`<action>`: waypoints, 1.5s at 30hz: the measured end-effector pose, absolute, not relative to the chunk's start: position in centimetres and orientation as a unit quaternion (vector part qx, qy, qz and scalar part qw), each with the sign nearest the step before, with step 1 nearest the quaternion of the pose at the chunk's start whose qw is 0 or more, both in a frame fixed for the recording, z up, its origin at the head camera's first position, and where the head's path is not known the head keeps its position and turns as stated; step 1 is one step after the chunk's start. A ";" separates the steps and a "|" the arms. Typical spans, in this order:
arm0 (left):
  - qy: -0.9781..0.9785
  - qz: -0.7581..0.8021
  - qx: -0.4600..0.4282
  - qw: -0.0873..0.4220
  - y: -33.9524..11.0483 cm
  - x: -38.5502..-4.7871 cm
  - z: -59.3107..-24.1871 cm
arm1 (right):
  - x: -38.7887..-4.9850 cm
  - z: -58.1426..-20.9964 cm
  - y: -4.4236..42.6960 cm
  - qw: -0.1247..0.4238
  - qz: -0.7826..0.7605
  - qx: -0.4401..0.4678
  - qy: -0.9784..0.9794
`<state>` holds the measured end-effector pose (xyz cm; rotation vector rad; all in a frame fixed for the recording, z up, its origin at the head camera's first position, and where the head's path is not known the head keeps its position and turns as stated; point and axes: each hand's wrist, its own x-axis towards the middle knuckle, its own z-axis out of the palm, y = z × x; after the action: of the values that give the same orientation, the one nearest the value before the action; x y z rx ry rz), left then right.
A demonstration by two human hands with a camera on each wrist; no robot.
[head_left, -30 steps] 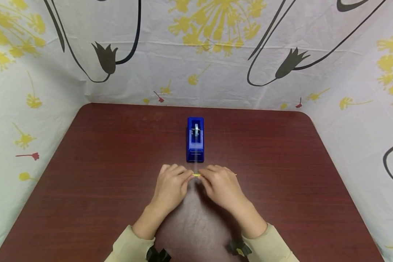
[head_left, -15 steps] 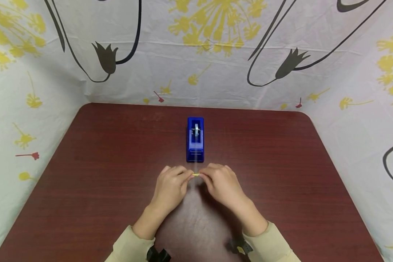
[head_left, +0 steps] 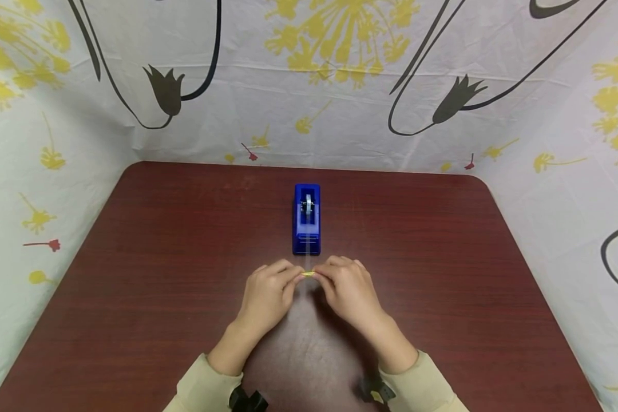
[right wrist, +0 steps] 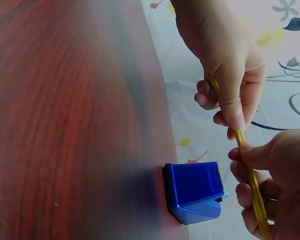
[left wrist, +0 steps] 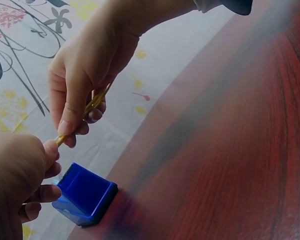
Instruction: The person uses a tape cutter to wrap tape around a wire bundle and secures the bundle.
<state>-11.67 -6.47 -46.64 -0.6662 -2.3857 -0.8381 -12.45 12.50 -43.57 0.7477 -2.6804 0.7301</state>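
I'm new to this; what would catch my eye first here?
Probably the bright blue tape dispenser, on the dark red table just beyond the hands. Next, the thin yellow strands that the left hand and right hand pinch between them. White flowered sheeting rises behind.

Tape dispenser (right wrist: 192, 185): blue plastic, smooth, glossy. Tape (head_left: 308, 262): clear, smooth film. Yellow strands (right wrist: 253, 182): smooth, slight sheen; material cannot be told. Counter (head_left: 185, 229): red-brown wood grain, semi-gloss. Backdrop (head_left: 350, 114): printed cloth-like sheeting, creased. 2 sleeves (head_left: 203, 384): matt cloth.
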 end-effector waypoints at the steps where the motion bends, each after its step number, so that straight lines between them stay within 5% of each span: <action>1: -0.882 -0.312 -0.243 0.256 -6.5 -11.7 -46.6 | -12.4 -43.6 12.5 0.136 0.252 0.258 -0.923; 22: -0.922 -0.318 -0.179 0.130 -6.3 -11.7 -45.7 | -12.2 -44.4 12.3 0.209 0.247 0.271 -0.907; 35: -0.908 -0.356 -0.165 0.146 -6.2 -11.7 -45.8 | -12.3 -44.3 12.4 0.210 0.246 0.273 -0.906; 45: -0.897 -0.336 -0.199 0.206 -6.2 -11.8 -46.1 | -12.4 -43.8 12.5 0.180 0.252 0.272 -0.911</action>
<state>-11.83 -6.24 -46.07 -0.5533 -2.5002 -0.9355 -12.38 12.46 -43.84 0.7678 -2.5760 0.7110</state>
